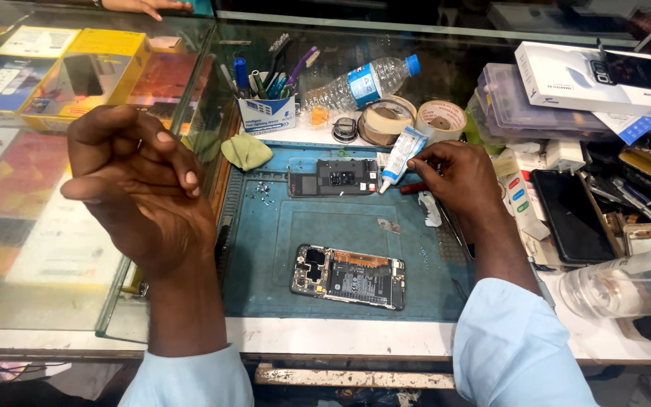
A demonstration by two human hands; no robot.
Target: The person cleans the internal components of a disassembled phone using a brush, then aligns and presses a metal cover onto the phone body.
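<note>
**Here: right hand on the glue tube above the opened phone**

Plainly, the blue work mat (280, 249) is the landmark. The right hand (457, 177) rests at the mat's far right edge, fingertips closed around the lower end of a small white and blue glue tube (402, 153), which leans with its nozzle down toward the mat. A red-handled tool (414, 188) lies just under that hand. The left hand (141, 185) is raised off the mat's left side, above the glass counter, loosely clenched and grasping nothing.

The opened phone (348, 276), with its board and battery exposed, lies near the mat's front edge, well apart from both hands. The removed back cover (334, 178) sits at the mat's far side, just left of the tube.

To handle the tube well, my judgement is that a low grip near the nozzle gives finer control, and that the free left hand would serve best steadying whichever part takes the glue. A small squeeze suits such fine seams; excess would likely run onto the exposed board.

Things in the way: tiny screws (265, 192) are scattered on the mat left of the back cover and could be swept off by a sleeve. Beyond the mat's far edge stand two tape rolls (386, 120), a lying water bottle (359, 83) and a pen holder (267, 113). A green cloth (246, 151) lies at the far left corner. Right of the mat the desk is crowded with a black phone screen (573, 215), boxes and a clear plastic bottle (619, 285) on its side, leaving little elbow room there
</note>
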